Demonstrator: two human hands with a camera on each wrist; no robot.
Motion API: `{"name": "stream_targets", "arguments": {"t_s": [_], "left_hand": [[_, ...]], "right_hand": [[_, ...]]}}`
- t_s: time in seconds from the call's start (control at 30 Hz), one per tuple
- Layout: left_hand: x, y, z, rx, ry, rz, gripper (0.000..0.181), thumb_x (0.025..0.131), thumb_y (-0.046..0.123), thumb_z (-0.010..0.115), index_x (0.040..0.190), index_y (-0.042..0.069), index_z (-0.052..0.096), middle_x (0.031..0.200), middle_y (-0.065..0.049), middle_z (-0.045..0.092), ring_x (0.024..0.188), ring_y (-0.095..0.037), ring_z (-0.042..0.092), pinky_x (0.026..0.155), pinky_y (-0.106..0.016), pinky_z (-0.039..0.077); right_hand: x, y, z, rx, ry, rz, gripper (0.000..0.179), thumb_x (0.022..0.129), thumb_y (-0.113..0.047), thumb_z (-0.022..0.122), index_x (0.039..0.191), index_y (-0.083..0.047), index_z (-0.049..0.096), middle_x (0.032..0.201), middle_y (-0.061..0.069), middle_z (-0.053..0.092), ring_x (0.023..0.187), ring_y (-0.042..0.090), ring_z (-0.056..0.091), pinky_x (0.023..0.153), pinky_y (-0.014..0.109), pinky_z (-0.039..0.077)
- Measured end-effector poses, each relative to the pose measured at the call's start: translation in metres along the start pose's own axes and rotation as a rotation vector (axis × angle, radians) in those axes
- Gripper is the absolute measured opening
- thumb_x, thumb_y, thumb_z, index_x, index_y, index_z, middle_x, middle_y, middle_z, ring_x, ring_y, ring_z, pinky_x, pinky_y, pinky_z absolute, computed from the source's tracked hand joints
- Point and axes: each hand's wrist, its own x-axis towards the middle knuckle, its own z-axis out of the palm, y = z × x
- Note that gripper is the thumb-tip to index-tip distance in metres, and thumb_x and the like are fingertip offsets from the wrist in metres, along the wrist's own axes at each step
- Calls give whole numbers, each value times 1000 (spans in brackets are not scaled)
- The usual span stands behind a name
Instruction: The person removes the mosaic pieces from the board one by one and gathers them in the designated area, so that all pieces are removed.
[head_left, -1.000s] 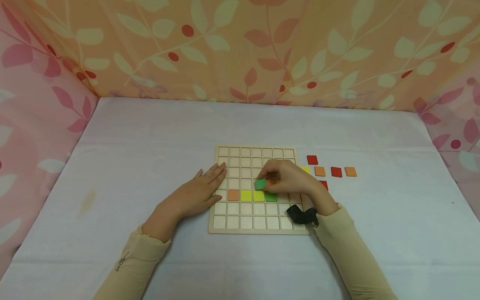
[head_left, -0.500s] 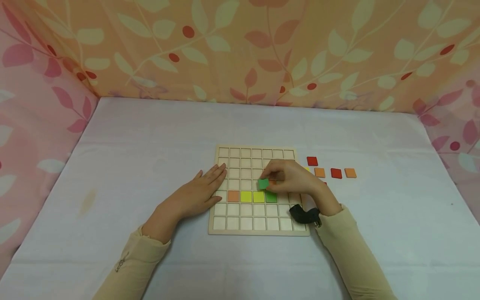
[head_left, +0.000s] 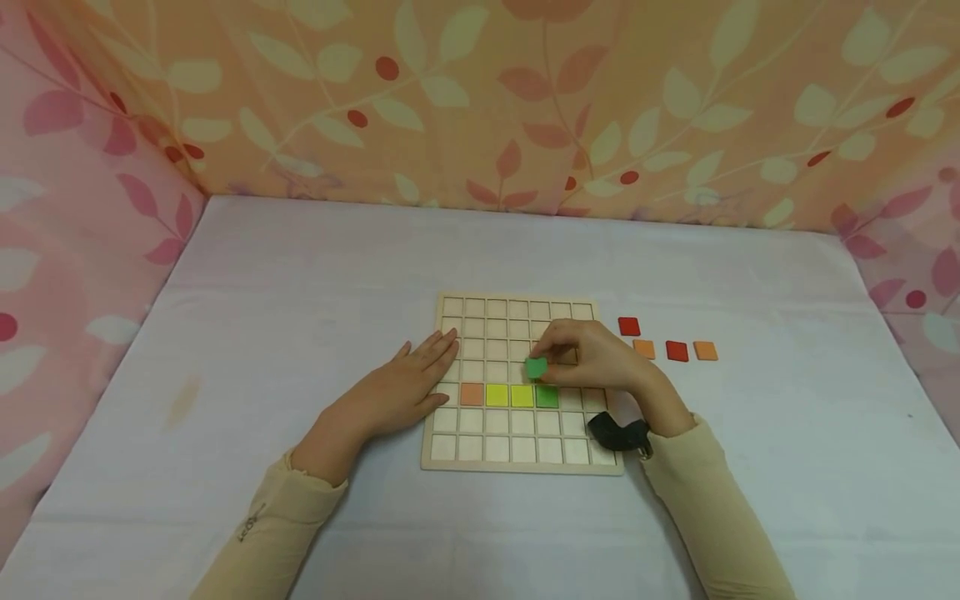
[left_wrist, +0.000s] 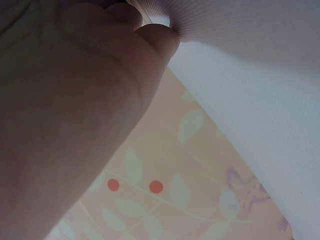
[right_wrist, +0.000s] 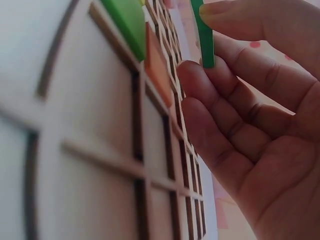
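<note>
In the head view, a wooden grid board (head_left: 525, 468) lies on the table. My right hand (head_left: 600, 358) is over its right half and pinches a green square tile (head_left: 536, 367) between thumb and fingers. The right wrist view shows this tile (right_wrist: 206, 42) raised off the board, edge-on. One row of cells holds a salmon tile (head_left: 472, 394), a yellow tile (head_left: 497, 395), another yellow tile (head_left: 522, 396) and a lighter green tile (head_left: 547, 397). Beyond that row, an orange tile (right_wrist: 159, 67) sits in the board. My left hand (head_left: 397, 390) rests with extended fingers on the board's left edge.
Loose tiles lie right of the board: a red tile (head_left: 628, 327), an orange tile (head_left: 643, 349), another red tile (head_left: 677, 351) and another orange tile (head_left: 705, 351). A black wrist-camera piece (head_left: 617, 432) hangs over the board's lower right. Patterned cloth (head_left: 480, 100) bounds the white table.
My right hand shifts slightly right with the green tile, covering a yellow and a red loose tile that showed earlier. The head view has shifted a little. My left hand stays on the board.
</note>
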Motion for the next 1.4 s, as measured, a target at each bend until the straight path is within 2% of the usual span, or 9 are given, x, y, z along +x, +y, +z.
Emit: {"name": "stream_targets", "arguments": {"t_s": [0.27,0.47,0.73,0.97,1.17,1.4], "left_hand": [[0,1,-1,3,-4,-3,68,97,24,52,149,-1,16,157,-11,6,143,-27,5,112,-53,13],[0,0,-1,-2,-6,1,68,98,24,52,149,-1,15,157,-11,5,143,-27,5,112,-53,12],[1,-1,1,-1,-5,-7,68,97,23,52,150,0,15,158,-10,5,144,-26,4,112,-53,12],[0,0,0,-6,-8,-8,68,97,23,52,150,0,15,158,-10,5,144,-26,4,112,-52,12],[-1,0,-2,-18,1,-4,69,97,23,53,150,0,15,158,-10,5,144,-26,4,113,-52,12],[0,0,-1,-36,-14,-9,69,97,24,53,150,1,15,158,-9,4,144,-25,3,113,-51,11]], "right_hand": [[-11,5,-4,53,13,42,20,77,-7,77,95,-12,72,97,-3,64,88,13,62,83,33,53],[-16,7,-11,17,9,66,22,78,-7,76,98,-14,71,99,-4,64,89,12,63,83,34,52],[-22,8,-20,-13,19,61,21,77,-8,76,97,-15,72,97,-5,64,83,14,61,76,34,51],[-25,11,-26,-28,36,-19,22,77,-4,76,98,-11,71,95,-3,64,75,20,58,67,32,51],[-27,10,-29,-28,48,22,21,77,-5,76,96,-12,72,93,-4,63,74,19,56,68,30,48],[-38,14,-32,-61,61,5,23,77,-4,77,98,-12,71,92,-6,63,75,15,57,69,28,48]]}}
